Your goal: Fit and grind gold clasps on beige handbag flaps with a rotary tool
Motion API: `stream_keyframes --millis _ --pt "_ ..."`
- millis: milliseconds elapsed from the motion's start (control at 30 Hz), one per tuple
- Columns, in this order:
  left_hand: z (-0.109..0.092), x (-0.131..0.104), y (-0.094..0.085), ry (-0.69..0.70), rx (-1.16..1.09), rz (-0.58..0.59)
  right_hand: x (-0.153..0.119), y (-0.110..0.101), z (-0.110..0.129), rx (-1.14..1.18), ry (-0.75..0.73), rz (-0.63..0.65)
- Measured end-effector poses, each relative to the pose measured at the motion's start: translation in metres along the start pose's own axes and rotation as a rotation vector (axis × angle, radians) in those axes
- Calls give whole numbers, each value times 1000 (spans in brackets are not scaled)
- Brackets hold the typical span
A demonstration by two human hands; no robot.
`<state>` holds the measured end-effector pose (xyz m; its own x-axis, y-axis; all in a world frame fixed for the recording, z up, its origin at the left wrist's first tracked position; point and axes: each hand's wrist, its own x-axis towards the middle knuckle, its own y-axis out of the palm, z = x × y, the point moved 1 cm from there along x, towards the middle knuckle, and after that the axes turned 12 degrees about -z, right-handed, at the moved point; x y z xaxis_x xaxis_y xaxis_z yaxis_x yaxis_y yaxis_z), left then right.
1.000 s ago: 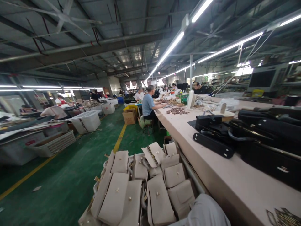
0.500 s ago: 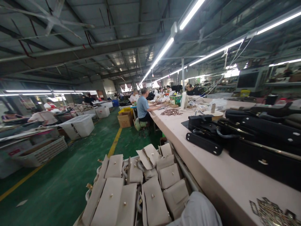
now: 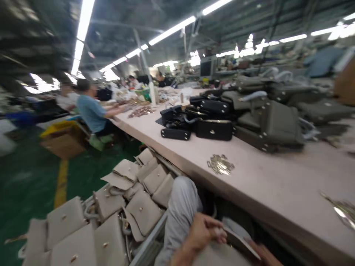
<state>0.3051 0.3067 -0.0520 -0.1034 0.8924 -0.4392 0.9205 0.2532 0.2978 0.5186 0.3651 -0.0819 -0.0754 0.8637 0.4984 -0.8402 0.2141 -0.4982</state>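
A beige handbag [image 3: 220, 255] lies in my lap at the bottom of the head view, cut off by the lower edge. My left hand [image 3: 203, 232] is closed at its upper left edge, the fingers curled together. At the bag's right side, by the raised flap [image 3: 244, 242], is my right hand [image 3: 264, 254]. It is blurred and partly hidden, so its fingers cannot be made out. My grey-trousered knee [image 3: 183, 199] rises left of the bag. Beside it stand several similar beige handbags [image 3: 108, 236] with gold-coloured studs and wrapped handles, packed together in a container.
A long pale table [image 3: 249, 184] runs along the right, bearing a pile of gold-coloured metal fittings [image 3: 221, 164], black bags [image 3: 213, 129] and olive-grey bags [image 3: 280, 123]. Another person [image 3: 91, 111] in a blue shirt sits along it. A cardboard box [image 3: 65, 140] stands on the green floor.
My view has swung right and down. Both my hands and the bag in my lap have come into view, along with the olive-grey bags. The blue-shirted person now appears further left.
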Motion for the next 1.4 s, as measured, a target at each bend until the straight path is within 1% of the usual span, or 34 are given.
stream_keyframes --millis 33,67,100,133,200,300,367,433,500,567,667,733,767,833,900,967,1000,1033,1100,1167,1267,1333,1400 --pt "3 -2 3 1 12 -27 -25 -19 -5 -35 64 5" --pt "5 -2 5 -16 18 -23 -45 -32 -8 -51 116 13" --pt "5 -1 6 -26 11 -14 -60 -41 -9 -36 153 29" --pt "6 1 5 -41 7 -8 -71 -44 -12 -21 182 46" --pt "7 3 5 -58 0 -11 -81 -43 -18 10 220 38" --pt "7 2 7 -48 9 -52 -81 -35 -24 80 296 3" --pt "5 1 10 -43 21 -71 -77 -34 -21 129 388 0" --pt "3 2 13 -61 27 -76 -72 -36 -14 170 479 23" --pt "6 9 15 -101 22 -104 -67 -37 -8 198 512 77" --pt "16 21 17 -148 -8 -168 -62 -37 -10 144 526 132" --pt "44 32 19 -260 -39 -271 -55 -44 -19 -44 516 254" --pt "62 29 16 -334 -33 -299 -48 -57 -21 -73 519 263" --pt "69 26 13 -359 -33 -304 -42 -68 -20 -53 528 221" --pt "78 19 7 -383 -46 -318 -22 -94 -18 -15 530 61" --pt "82 14 2 -389 -65 -343 6 -126 -19 -62 479 -162" --pt "81 11 1 -399 -73 -358 37 -158 -24 -226 390 -372" --pt "80 10 2 -409 -72 -351 52 -172 -29 -332 352 -441" --pt "79 8 5 -421 -67 -334 65 -184 -35 -438 324 -471" --pt "79 4 10 -421 -62 -270 86 -199 -48 -622 294 -440" --pt "79 -3 15 -368 -71 -174 100 -203 -59 -754 284 -370" --pt "81 -16 18 -270 -76 -55 111 -197 -70 -915 299 -289" --pt "81 -23 17 -233 -63 -21 116 -190 -73 -1010 344 -239" --pt "77 -28 15 -189 -50 -9 121 -186 -75 -1067 427 -213"
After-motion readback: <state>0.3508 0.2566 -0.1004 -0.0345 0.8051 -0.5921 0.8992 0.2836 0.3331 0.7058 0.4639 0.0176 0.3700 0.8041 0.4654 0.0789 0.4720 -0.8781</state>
